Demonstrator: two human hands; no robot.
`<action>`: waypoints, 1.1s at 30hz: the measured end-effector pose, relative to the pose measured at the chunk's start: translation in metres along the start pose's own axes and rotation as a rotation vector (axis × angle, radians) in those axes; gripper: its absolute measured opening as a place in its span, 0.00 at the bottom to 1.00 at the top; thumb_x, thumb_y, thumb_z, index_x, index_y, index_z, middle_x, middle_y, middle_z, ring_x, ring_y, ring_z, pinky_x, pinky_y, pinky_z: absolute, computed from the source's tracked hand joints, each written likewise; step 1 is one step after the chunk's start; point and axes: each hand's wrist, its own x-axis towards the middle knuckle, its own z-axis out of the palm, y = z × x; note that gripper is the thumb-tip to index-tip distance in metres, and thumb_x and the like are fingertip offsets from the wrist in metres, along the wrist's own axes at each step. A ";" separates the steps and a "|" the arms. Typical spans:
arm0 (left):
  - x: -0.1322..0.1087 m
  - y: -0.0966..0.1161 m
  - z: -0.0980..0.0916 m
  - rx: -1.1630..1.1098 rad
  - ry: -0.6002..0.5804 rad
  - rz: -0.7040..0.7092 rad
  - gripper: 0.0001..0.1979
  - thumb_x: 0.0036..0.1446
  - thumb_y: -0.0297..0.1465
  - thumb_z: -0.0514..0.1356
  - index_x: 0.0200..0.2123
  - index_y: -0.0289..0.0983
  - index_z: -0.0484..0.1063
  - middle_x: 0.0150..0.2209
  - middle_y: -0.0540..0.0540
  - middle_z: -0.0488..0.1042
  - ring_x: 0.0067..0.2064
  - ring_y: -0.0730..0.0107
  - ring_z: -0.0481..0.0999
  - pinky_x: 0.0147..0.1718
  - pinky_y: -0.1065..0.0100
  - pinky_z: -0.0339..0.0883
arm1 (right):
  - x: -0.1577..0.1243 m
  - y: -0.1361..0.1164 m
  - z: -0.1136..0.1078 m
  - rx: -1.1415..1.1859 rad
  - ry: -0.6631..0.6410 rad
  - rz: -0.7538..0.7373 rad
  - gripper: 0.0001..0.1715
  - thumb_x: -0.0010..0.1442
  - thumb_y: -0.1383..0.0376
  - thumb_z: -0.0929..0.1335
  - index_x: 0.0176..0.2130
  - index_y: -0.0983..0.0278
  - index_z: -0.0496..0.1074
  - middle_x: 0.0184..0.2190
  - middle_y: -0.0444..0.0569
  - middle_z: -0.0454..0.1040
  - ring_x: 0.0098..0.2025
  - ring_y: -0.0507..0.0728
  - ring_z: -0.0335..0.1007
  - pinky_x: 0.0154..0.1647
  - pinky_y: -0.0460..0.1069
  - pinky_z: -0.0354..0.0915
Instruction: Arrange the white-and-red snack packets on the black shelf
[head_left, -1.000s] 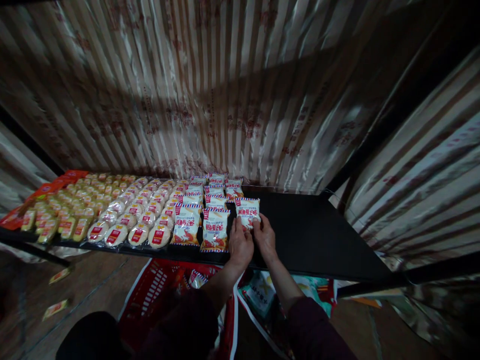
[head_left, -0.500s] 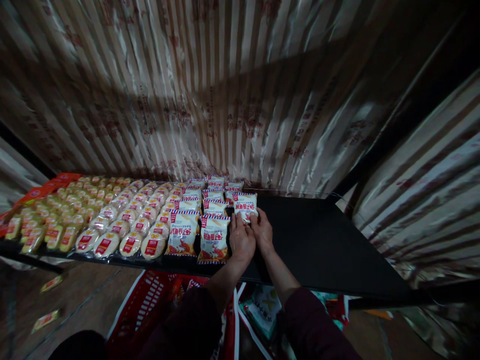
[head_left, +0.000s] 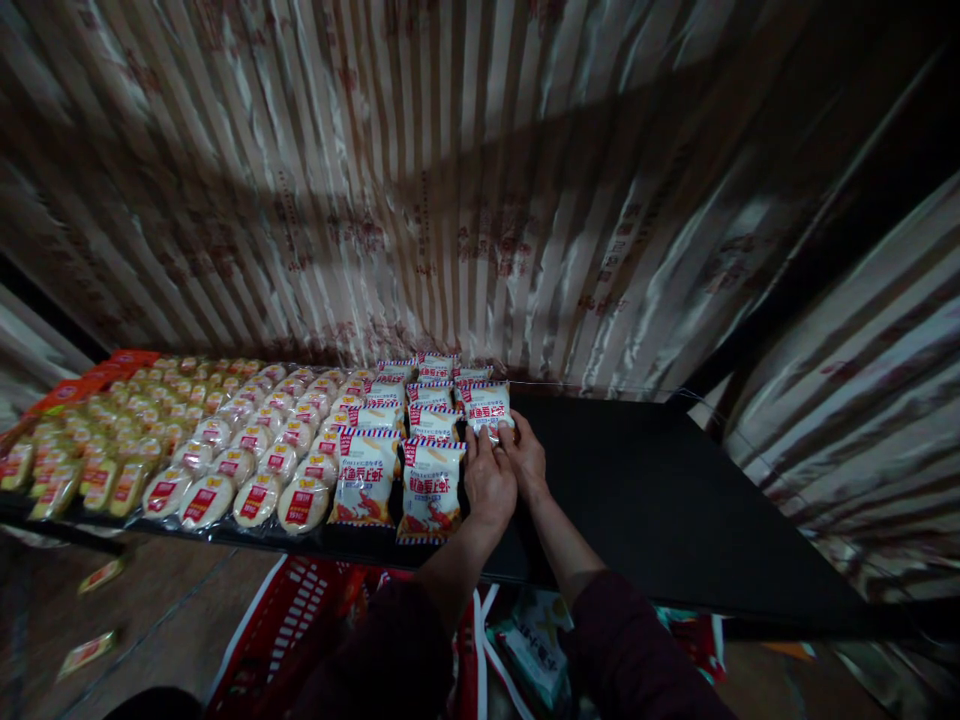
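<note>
Both of my hands hold one small snack bag (head_left: 486,403), white and blue-edged with red lettering, at the right end of the bag rows. My left hand (head_left: 491,488) has its fingers on the bag's lower left part. On its lower right, my right hand (head_left: 526,458) grips with the fingers bent. To the left stand similar bags in rows, the front ones being a bag (head_left: 433,492) beside my left hand and another bag (head_left: 366,478). All rest on a black shelf (head_left: 637,490). My fingers cover the held bag's bottom edge.
Round wrapped crackers (head_left: 304,500) and small yellow wrapped cakes (head_left: 60,488) fill the shelf's left side, with orange packaging (head_left: 90,375) behind. Below are a red basket (head_left: 281,610) and a green package (head_left: 536,650). Two small packets (head_left: 86,653) lie on the floor. A striped curtain (head_left: 420,180) hangs behind.
The held bag has shifted slightly left and back, closer against the bags behind it. Both hands stay on it. The camera view has moved a little.
</note>
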 end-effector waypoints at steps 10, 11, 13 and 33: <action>0.003 0.006 -0.002 0.035 0.006 0.019 0.25 0.58 0.28 0.51 0.60 0.33 0.63 0.68 0.38 0.46 0.66 0.54 0.55 0.62 0.60 0.52 | 0.004 -0.003 0.006 0.079 -0.042 -0.051 0.39 0.57 0.44 0.58 0.57 0.66 0.64 0.47 0.57 0.75 0.45 0.61 0.72 0.47 0.55 0.66; 0.004 0.007 -0.002 0.041 0.006 0.022 0.25 0.58 0.28 0.50 0.60 0.33 0.63 0.68 0.38 0.46 0.66 0.53 0.54 0.62 0.60 0.52 | 0.004 -0.003 0.007 0.073 -0.045 -0.058 0.39 0.57 0.44 0.58 0.57 0.66 0.64 0.48 0.58 0.74 0.46 0.62 0.71 0.48 0.55 0.66; 0.005 0.007 -0.002 0.034 0.012 0.030 0.24 0.58 0.28 0.51 0.59 0.33 0.64 0.68 0.40 0.47 0.67 0.53 0.52 0.63 0.60 0.50 | 0.004 -0.002 0.009 0.056 -0.052 -0.066 0.40 0.57 0.44 0.57 0.58 0.66 0.64 0.49 0.58 0.73 0.47 0.62 0.70 0.50 0.56 0.65; 0.011 0.008 -0.004 0.195 -0.037 0.041 0.23 0.65 0.34 0.45 0.60 0.33 0.62 0.66 0.37 0.52 0.65 0.58 0.56 0.62 0.61 0.53 | 0.002 -0.005 0.011 -0.182 -0.035 -0.056 0.38 0.60 0.48 0.58 0.62 0.66 0.58 0.50 0.57 0.70 0.49 0.62 0.67 0.51 0.55 0.63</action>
